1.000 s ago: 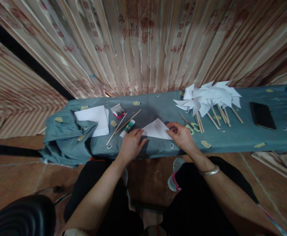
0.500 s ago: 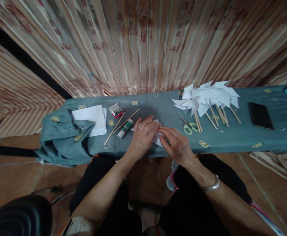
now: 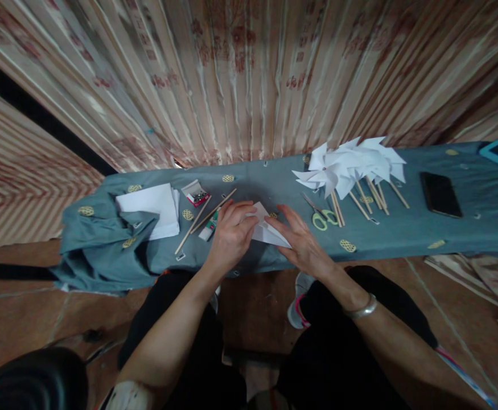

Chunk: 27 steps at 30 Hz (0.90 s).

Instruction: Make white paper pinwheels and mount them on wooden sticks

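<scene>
Presently, the folded white paper (image 3: 262, 226) lies on the cloth-covered table (image 3: 402, 236), near its front edge and between the two hands. The left hand (image 3: 231, 228) is over the left part of the paper, with its fingers bent and close together; they hide what is under them, so I cannot tell whether they pinch it or only press it. The right hand (image 3: 302, 239) is wide, its fingers spread apart at the right side of the paper.

Just beside the left hand lies a glue stick (image 3: 208, 229), partly covered by it. Next to this are two wooden sticks (image 3: 193, 224), a small open red-and-white box (image 3: 195, 193) and, farther left, a stack of white paper (image 3: 163, 213), on which a fold of the cloth rests. To the right of the right hand are scissors with green handles (image 3: 319, 212), white paper pinwheels (image 3: 355, 168) on sticks, and a dark phone (image 3: 440, 195).
</scene>
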Motion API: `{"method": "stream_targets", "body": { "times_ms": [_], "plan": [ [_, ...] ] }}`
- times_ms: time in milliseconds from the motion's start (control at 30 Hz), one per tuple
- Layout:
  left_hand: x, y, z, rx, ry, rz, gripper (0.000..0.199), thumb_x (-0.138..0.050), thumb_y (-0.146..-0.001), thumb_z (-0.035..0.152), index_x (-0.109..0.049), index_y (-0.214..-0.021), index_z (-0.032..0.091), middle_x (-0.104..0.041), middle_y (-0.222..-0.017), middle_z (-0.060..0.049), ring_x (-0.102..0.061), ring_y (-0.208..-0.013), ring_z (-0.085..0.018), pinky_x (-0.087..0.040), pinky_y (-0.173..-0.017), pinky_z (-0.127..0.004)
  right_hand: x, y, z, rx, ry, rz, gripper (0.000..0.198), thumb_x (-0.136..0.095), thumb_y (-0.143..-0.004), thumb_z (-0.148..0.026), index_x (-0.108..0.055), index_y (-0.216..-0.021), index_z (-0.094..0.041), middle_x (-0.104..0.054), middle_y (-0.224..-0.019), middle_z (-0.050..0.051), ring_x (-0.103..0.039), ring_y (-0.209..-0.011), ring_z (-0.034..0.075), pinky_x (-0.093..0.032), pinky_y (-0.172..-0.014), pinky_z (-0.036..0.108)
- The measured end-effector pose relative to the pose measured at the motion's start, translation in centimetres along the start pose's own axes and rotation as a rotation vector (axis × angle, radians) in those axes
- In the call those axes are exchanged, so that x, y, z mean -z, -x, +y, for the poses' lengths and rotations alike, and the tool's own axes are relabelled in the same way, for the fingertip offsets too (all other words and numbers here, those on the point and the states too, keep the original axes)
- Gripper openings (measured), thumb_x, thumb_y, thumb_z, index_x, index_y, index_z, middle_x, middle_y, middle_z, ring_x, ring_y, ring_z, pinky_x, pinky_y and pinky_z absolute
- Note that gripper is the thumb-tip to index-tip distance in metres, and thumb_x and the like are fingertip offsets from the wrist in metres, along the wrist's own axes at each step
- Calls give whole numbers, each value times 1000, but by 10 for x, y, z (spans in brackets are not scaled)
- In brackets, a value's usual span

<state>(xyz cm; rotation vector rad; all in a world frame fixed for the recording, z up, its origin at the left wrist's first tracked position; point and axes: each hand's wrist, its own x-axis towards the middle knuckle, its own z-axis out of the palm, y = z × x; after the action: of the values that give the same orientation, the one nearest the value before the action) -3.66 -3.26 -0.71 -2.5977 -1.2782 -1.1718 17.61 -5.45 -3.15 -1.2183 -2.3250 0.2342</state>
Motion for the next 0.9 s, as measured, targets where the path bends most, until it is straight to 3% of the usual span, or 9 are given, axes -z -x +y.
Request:
{"method": "stream_targets", "body": {
  "times_ms": [133, 300, 367, 467, 567, 733, 900],
  "plan": [
    [11, -6, 5, -15, -37, 56, 16, -51, -93, 19, -67, -89, 20, -73, -105, -4, -63, -112, -20, -39, -107, -52, 7, -5, -3, 65, 89, 189, 27, -49, -93, -19, -65, -114, -22, -59, -134, 12, -46, -134, 25, -45, -102, 48],
    [13, -2, 2, -26, -79, 41, 17, -51, -92, 16, -67, -93, 21, -73, -103, -3, -66, -103, -20, -33, -111, -55, 23, -10, -7, 24, 360, 333, 27, -47, -91, -10, -67, -107, -20, -65, -126, 9, -54, -124, 25, -43, -100, 45],
    [6, 4, -1, -26, -103, -47, 20, -51, -90, 13, -67, -101, 20, -72, -108, -6, -67, -98, -20, -36, -108, -54, 18, -8, -10, 44, 427, 300, 27, -45, -91, -9, -68, -101, -18, -68, -122, 11, -57, -117, 26, -44, -96, 43],
    [-5, 16, -3, -26, -159, -244, 34, -52, -86, 8, -64, -117, 19, -67, -124, -11, -63, -108, -26, -43, -100, -52, -1, -1, -15, 129, 443, 145, 23, -47, -91, -11, -69, -98, -14, -70, -116, 14, -58, -113, 27, -45, -93, 43],
    [-15, 29, -2, -54, -171, -395, 33, -49, -89, 10, -65, -116, 21, -64, -129, -9, -57, -119, -28, -40, -103, -55, -17, 8, -18, 182, 396, 18, 25, -47, -91, -8, -69, -103, -11, -69, -115, 16, -58, -114, 28, -45, -94, 44],
    [-24, 46, -5, -89, -122, -511, 31, -45, -94, 12, -64, -117, 21, -64, -131, -6, -49, -132, -27, -28, -114, -56, -24, 18, -6, 217, 279, -73, 30, -47, -91, -9, -66, -114, -10, -67, -122, 15, -57, -119, 28, -46, -99, 44],
    [-25, 45, -16, 3, -26, -495, 26, -48, -95, 15, -66, -113, 20, -67, -126, -8, -57, -124, -24, -35, -111, -52, -22, 16, 22, 19, -13, -39, 28, -47, -94, -17, -68, -113, -17, -69, -122, 12, -60, -116, 25, -49, -98, 47]
  ]
}}
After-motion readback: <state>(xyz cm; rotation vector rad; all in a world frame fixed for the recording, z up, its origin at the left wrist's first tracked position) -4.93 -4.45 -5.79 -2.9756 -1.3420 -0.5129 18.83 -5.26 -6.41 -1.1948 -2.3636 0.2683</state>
